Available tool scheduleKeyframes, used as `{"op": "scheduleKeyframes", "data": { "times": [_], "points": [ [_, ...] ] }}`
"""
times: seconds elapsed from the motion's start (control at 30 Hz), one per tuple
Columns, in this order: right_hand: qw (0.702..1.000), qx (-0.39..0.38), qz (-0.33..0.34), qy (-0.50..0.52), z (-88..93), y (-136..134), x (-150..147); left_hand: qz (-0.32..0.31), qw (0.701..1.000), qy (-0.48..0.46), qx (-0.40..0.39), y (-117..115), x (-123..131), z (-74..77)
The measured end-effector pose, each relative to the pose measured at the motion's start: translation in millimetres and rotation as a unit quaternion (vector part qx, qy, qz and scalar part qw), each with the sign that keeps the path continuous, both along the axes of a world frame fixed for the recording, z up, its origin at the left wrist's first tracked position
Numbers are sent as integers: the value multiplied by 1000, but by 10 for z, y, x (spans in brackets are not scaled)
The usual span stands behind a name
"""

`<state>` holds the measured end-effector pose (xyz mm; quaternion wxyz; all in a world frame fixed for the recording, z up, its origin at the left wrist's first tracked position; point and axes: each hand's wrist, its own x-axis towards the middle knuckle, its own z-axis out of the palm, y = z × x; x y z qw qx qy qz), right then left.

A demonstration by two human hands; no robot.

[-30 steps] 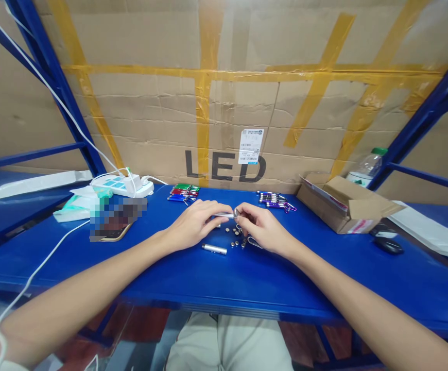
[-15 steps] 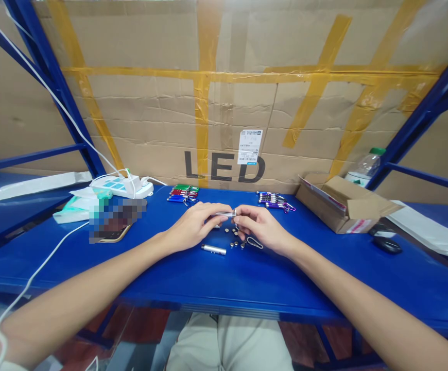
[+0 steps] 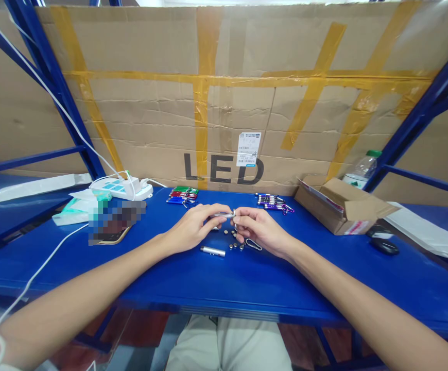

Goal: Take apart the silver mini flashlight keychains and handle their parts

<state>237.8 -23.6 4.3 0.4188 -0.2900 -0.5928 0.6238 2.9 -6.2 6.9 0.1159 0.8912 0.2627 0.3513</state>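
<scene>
My left hand [image 3: 196, 226] is closed around a slim silver penlight tube [image 3: 222, 215], which points to the right. My right hand [image 3: 260, 229] pinches a small metal piece at the tube's right end, and its fingertips partly cover it. A silver carabiner clip [image 3: 254, 245] shows just below the right fingers; whether it hangs from the pinched piece I cannot tell. Under the hands, several button cells [image 3: 235, 246] are scattered on the blue table [image 3: 216, 283]. Nearer to me lies a second silver tube [image 3: 212, 251]. Another silver part shows partly beneath the left fingers.
Green, red and blue penlights [image 3: 183, 196] lie in a row at the back; dark and purple ones [image 3: 273, 202] are to their right. A phone [image 3: 118, 229], tissue pack [image 3: 73, 208] and power strip [image 3: 127, 189] sit left. An open carton [image 3: 340, 206] and black mouse [image 3: 384, 246] are right.
The view has tilted up slightly, so things sit a little lower in the picture. Both hands keep their hold at the tube's end, with barely any movement.
</scene>
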Motion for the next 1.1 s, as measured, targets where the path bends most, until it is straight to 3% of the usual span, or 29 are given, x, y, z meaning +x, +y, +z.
{"op": "scheduleKeyframes", "data": {
  "times": [0.37, 0.6, 0.77, 0.93, 1.1],
  "points": [
    [999, -10, 2, 31, 32, -42, -10, -22, 997, -38, -63, -84, 38, 31],
    [996, 74, -27, -29, -11, -9, 8, 0, 999, 1, 50, -36, -12, -10],
    [988, 129, -43, -78, 3, -19, 12, -3, 997, 12, 72, -26, -26, -23],
    [979, 164, -47, -108, 6, -28, 37, -5, 999, -9, 43, -38, -19, -7],
    [978, 172, -33, -113, -13, -9, 47, -31, 997, -54, -47, -31, -5, 14]
  ]
}}
